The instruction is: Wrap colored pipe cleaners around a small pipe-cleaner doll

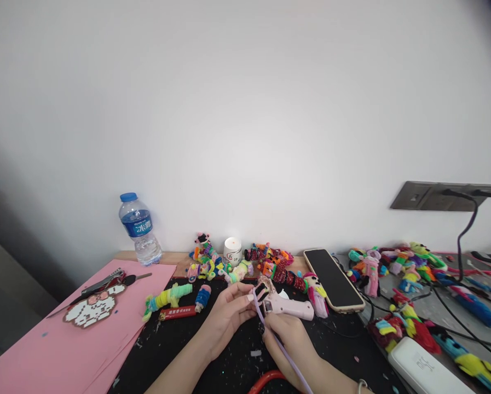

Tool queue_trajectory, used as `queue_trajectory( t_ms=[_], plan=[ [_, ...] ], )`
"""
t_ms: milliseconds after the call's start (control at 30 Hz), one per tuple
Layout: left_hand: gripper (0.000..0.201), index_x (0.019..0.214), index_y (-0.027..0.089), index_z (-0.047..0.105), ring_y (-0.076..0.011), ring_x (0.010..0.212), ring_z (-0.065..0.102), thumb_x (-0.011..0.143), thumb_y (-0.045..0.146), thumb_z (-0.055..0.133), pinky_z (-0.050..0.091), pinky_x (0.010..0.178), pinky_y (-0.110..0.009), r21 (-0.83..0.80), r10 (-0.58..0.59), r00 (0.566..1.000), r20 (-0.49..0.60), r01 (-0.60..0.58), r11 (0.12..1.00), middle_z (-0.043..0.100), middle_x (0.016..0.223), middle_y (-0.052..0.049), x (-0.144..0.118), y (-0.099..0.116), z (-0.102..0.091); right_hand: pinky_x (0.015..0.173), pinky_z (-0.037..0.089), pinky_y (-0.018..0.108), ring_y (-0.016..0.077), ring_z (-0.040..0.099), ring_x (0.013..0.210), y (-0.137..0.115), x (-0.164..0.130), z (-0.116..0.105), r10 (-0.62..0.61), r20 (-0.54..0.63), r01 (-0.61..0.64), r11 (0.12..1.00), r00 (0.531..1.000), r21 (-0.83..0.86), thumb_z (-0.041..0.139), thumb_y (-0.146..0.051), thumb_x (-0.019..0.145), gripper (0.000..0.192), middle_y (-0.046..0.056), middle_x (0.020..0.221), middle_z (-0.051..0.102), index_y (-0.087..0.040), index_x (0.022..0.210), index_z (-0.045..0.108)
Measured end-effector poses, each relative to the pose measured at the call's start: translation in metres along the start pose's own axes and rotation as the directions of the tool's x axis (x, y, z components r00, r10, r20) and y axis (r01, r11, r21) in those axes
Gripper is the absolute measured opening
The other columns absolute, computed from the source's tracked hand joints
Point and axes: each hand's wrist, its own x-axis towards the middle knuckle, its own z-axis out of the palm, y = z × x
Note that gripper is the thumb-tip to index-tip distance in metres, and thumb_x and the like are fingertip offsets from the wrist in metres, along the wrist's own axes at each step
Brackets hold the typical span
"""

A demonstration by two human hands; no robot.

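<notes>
A thin lavender pipe cleaner (pixel 285 353) runs from between my hands down toward the lower edge of the head view. My left hand (pixel 229 317) pinches its upper end between thumb and fingers. Lower down, my right hand (pixel 291 342) is closed around the same strip, its fingertips partly hidden. Just beyond my hands a pale pink glue gun (pixel 294 307) lies on the black mat (pixel 175 355). Whether a small dark bit by my right fingertips belongs to the strip, I cannot tell.
Pink paper sheets (pixel 81 361) with a keychain (pixel 91 309) lie left, a water bottle (pixel 140 232) behind. Pipe-cleaner dolls (pixel 204 268) and a paper cup (pixel 232 251) line the wall. Rightward are a phone (pixel 333 279), cables, more dolls (pixel 370 273) and a white power bank (pixel 426 366).
</notes>
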Motion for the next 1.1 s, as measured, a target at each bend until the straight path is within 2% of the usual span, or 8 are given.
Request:
queue_trajectory(
  t_ms=[1100],
  plan=[
    [0.018, 0.085, 0.014, 0.06, -0.0146, 0.072, 0.062, 0.071, 0.02, 0.069, 0.045, 0.073, -0.029, -0.025, -0.007, 1.0, 0.014, 0.007, 1.0, 0.066, 0.078, -0.004, -0.0003, 0.0002, -0.0003, 0.051, 0.029, 0.022, 0.0116, 0.049, 0.051, 0.0003, 0.001, 0.0006, 0.011, 0.025, -0.01, 0.999, 1.0, -0.04, 0.038, -0.01, 0.081, 0.021, -0.001, 0.056, 0.052, -0.021, 0.064, 0.035]
  ],
)
